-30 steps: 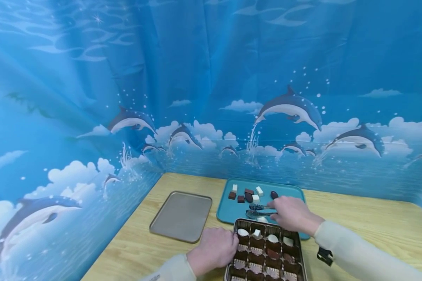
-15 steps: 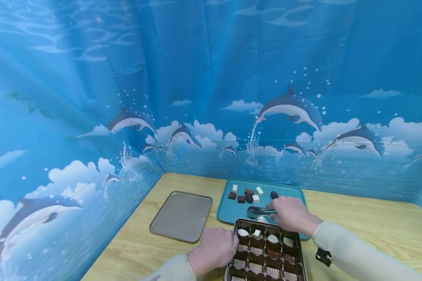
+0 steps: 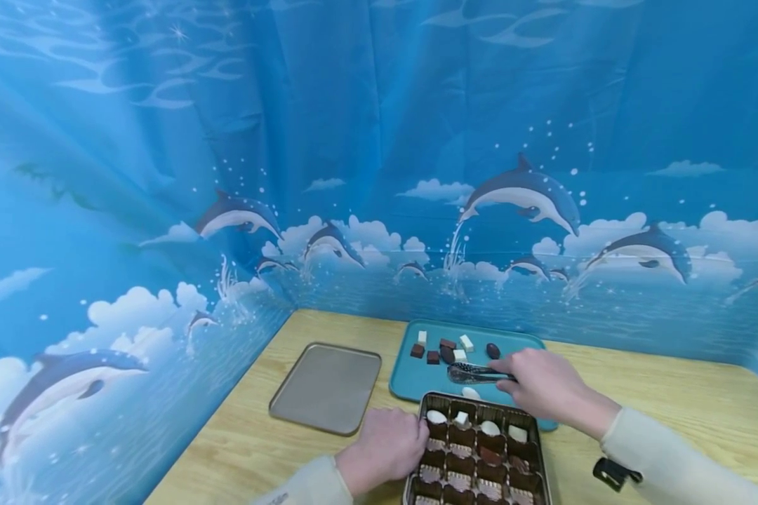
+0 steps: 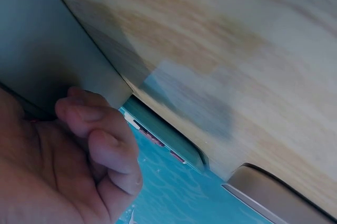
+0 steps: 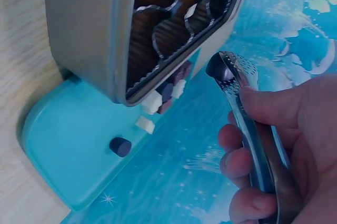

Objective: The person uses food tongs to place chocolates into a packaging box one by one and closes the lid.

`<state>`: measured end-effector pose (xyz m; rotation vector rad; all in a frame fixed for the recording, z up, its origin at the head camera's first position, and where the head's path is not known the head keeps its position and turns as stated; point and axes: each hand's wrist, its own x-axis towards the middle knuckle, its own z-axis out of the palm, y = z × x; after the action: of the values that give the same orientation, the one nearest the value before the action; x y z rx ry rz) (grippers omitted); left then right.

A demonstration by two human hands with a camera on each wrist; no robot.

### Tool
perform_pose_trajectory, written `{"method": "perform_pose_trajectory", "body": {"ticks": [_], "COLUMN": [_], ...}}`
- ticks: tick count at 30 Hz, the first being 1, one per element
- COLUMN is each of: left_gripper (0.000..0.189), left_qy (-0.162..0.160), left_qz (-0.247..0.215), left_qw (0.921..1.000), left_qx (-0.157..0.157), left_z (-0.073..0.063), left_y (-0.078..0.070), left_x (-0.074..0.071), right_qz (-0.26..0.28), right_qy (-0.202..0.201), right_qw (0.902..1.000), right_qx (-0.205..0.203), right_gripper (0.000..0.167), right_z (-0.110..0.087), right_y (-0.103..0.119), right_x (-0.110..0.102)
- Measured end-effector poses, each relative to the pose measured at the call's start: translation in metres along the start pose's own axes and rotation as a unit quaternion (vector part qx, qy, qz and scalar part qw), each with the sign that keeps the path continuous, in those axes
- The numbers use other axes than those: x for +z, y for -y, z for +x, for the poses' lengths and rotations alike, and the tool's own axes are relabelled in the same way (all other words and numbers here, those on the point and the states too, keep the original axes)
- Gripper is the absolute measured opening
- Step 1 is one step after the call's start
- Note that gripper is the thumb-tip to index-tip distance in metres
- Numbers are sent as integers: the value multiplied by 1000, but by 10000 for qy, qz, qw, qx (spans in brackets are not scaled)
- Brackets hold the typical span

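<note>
Far left lay a flat, rectangular, grey-brown metal tray, apart from the handling. Next, my left hand, fingers curled, gripped the left rim of a deep brown metal box with a dark divided insert; a firm hold there was worth having, since a sliding box would throw off the aim. Its far row had four white pieces, among them a white oval piece and a white cube-like piece. Beyond the box was a rectangular teal tray with loose pieces: a brown square piece in a loose group at left, a second white oval near the box's rim, a dark brown oval piece off to the right. Over that tray hung shiny metal tongs with perforated heads, heads close together; couldn't tell whether anything sat between them. My right hand was clamped round the tongs, thumb against fingers. My judgement: smooth ovals probably slipped easier than blocks, so heads square to the sides, slow even squeeze, neighbours left unbumped.
</note>
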<state>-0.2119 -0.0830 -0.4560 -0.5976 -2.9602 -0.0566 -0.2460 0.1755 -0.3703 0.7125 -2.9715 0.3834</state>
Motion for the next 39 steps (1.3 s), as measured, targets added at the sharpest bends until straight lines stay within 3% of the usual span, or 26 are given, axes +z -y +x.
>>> {"method": "perform_pose_trajectory", "body": {"ticks": [10, 20, 32, 36, 39], "left_gripper": [55, 54, 54, 54, 54], "left_qy": [94, 0, -71, -32, -30], "left_qz": [114, 79, 86, 63, 62], "left_qw": [9999, 9999, 9999, 9999, 9999], "left_qx": [-79, -79, -52, -82, -83], "left_z": [0, 2, 1, 1, 1], "left_y": [0, 0, -1, -2, -2], "left_x": [-2, -1, 0, 0, 1], "right_qz": [45, -53, 66, -43, -11], "right_qy": [-47, -69, 227, -75, -238], "right_qw": [9998, 9984, 9972, 9976, 9989], "right_qx": [-202, -557, -711, -682, -412], "right_gripper": [32, 32, 37, 38, 42], "right_z": [-36, -58, -65, -62, -57], "right_y": [2, 4, 11, 10, 5], "right_x": [-12, 0, 8, 3, 0]}}
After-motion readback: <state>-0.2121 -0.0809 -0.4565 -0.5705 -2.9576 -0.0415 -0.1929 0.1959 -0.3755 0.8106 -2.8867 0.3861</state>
